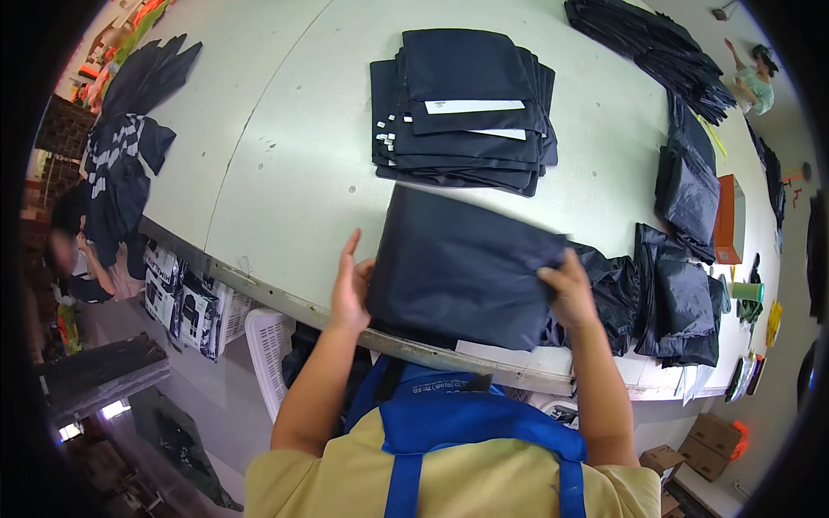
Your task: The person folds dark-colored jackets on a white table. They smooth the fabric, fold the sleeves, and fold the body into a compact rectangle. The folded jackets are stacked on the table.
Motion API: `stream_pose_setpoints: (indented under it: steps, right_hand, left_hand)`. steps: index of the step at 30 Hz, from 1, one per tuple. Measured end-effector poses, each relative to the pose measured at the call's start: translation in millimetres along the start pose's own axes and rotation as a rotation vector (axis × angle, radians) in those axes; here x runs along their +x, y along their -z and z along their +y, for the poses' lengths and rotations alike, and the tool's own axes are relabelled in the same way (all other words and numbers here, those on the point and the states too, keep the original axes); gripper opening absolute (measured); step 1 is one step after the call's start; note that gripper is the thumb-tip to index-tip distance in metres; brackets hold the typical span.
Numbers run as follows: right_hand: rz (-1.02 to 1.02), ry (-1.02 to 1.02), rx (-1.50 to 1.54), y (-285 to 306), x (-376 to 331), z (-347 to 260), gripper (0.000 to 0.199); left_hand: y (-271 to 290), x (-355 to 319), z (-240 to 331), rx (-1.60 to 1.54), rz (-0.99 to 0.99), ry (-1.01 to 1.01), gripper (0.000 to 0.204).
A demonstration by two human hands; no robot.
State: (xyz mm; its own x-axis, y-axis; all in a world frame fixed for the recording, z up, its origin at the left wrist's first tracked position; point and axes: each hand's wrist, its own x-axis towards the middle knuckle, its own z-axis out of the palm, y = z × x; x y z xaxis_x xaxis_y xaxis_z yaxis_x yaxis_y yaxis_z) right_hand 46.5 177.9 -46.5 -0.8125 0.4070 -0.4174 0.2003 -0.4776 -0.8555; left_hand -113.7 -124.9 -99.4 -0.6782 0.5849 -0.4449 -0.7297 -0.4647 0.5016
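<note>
Nearest, a person in a yellow shirt (345,479) and a blue apron (484,423) stood against the near edge of a pale worktop (294,173). A dark folded cloth piece (466,268) lay at that edge, in front of the apron and between two bare hands. The left hand (350,293) was at its left side, its grip open with fingers spread; whether they pressed on the cloth was hard to tell. The right hand (572,289) had its grip closed on the right edge, thumb on top, slightly blurred. The cloth looked light, soft and limp, a little slick on its surface, and unlikely to break; its layers could well have slid or sagged if lifted by one corner, so opposite sides, with fingers beneath all the layers, seemed the best hold. Just right of it lay a crumpled black heap (611,281), then shiny black bundles (686,298). Farther, beyond the cloth, sat a stack of similar dark folded pieces (462,151) with white slips (475,106) between some layers. An orange box (730,220) stood to the right, and at the far right lay a long black pile (656,52).
</note>
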Motion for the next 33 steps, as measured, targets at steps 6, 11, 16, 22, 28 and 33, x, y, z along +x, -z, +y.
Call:
stream_pose_setpoints:
  steps: [6,11,16,22,28,33]
  right_hand:
    - [0.049,-0.117,-0.145,-4,14,52,0.041]
    - [0.226,0.072,-0.565,16,6,47,0.035]
    - [1.182,-0.116,-1.315,181,-22,0,0.069]
    - [0.690,-0.347,-0.851,260,-44,-9,0.071]
    - [0.401,-0.178,-0.277,183,-58,-127,0.042]
    - [0.116,0.156,-0.906,39,-32,-188,0.053]
  left_hand:
    - [-18,-28,13,1.715,-0.072,-0.605,0.074]
    - [-43,2,-36,2.171,-0.416,-0.541,0.074]
    - [-41,-1,-34,2.206,-0.418,-0.497,0.076]
    - [-104,24,-68,2.107,-0.999,-0.625,0.078]
    - [-129,64,-101,2.353,-1.185,-0.575,0.085]
    - [-173,91,-149,2.427,-0.778,-0.548,0.077]
